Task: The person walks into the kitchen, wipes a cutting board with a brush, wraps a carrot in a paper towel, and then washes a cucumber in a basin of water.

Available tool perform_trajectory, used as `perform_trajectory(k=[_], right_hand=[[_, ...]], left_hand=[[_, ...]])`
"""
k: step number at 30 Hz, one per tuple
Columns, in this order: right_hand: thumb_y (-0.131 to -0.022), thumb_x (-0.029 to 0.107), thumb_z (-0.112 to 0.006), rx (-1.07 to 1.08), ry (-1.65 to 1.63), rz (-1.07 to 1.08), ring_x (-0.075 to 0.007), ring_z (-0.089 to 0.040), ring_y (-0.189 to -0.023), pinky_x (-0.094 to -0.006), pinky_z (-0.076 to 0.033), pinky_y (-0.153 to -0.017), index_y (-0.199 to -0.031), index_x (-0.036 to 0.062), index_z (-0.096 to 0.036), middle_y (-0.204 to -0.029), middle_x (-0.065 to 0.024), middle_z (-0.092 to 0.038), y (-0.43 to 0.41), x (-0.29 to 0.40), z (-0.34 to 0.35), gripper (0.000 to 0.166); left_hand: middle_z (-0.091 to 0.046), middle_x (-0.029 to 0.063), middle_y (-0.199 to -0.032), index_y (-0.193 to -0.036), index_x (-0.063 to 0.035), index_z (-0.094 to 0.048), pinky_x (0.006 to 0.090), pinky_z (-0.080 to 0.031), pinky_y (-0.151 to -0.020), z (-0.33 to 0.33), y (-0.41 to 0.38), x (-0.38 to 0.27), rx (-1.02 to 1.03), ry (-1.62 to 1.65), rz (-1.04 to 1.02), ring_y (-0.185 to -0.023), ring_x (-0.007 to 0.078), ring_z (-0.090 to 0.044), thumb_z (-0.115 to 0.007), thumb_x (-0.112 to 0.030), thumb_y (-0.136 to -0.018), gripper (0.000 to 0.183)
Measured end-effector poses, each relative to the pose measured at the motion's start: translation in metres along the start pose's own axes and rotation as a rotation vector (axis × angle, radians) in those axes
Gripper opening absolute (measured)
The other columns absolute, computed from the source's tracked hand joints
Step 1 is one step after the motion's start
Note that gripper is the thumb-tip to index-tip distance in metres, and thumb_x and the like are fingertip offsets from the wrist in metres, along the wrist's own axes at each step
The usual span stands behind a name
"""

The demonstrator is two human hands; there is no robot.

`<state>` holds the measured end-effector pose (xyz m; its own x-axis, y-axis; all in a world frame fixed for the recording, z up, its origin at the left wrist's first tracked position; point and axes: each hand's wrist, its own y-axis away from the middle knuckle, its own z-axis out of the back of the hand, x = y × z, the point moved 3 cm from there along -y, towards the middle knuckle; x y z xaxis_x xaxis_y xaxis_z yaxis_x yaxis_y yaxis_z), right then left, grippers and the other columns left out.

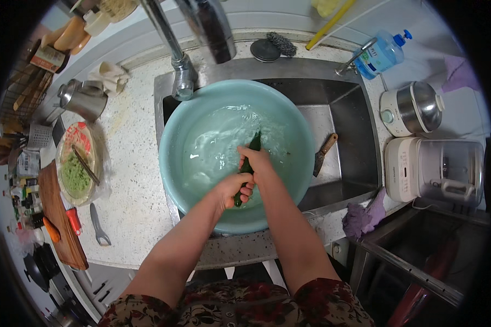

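Note:
A large light-green plastic basin (170, 163) of rippling water rests over the steel sink. Above the water, a long dark green vegetable, perhaps a cucumber (255, 143), slants between my two hands. Its lower end is in my left hand (234, 189), the fingers wrapped round it. Just above, my right hand (257, 162) grips the middle, thumb across it. The two hands are close together, and part of the vegetable is hidden under the fingers. A wooden-handled knife or peeler (325, 154) lies in the sink to the right of the basin.
The faucet (183, 79) stands at the basin's upper left rim. Left on the counter are a plate (91, 143) of shredded green food with chopsticks, a peeler (99, 225), a cutting board (61, 212) with a carrot (51, 229). Right are a soap bottle (378, 57), an egg cooker (411, 109), a purple cloth (364, 214).

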<state>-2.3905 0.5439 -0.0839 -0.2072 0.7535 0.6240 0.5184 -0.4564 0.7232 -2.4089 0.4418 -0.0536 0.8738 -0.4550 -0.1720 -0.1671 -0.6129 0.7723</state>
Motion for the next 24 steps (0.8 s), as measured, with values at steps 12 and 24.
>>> perform_trajectory(k=[12,24], right_hand=[[-0.085,0.015,-0.064,0.124,-0.413,0.099,-0.0092,-0.047,-0.051,-0.0271,-0.044,-0.049,-0.082,0.0091,-0.052,-0.062,0.0023,-0.047,-0.033,0.034,0.028,0.014],[-0.08,0.022,-0.063,-0.309,0.24,0.29,-0.0214,-0.059,-0.056,-0.035,-0.048,-0.056,-0.084,0.0031,-0.057,-0.066,-0.0104,-0.059,-0.027,-0.005,0.015,0.021]], left_hand=[[-0.045,-0.001,-0.065,-0.083,-0.0095,-0.047,0.0225,-0.031,-0.036,-0.017,0.001,-0.001,0.143,0.143,0.079,-0.043,0.0063,-0.04,-0.052,-0.011,-0.082,0.005],[-0.063,0.019,-0.082,-0.096,-0.0025,-0.049,0.0479,-0.048,-0.062,0.003,-0.02,-0.01,-0.686,-1.39,-0.835,-0.072,0.0355,-0.063,-0.059,-0.025,-0.083,0.027]])
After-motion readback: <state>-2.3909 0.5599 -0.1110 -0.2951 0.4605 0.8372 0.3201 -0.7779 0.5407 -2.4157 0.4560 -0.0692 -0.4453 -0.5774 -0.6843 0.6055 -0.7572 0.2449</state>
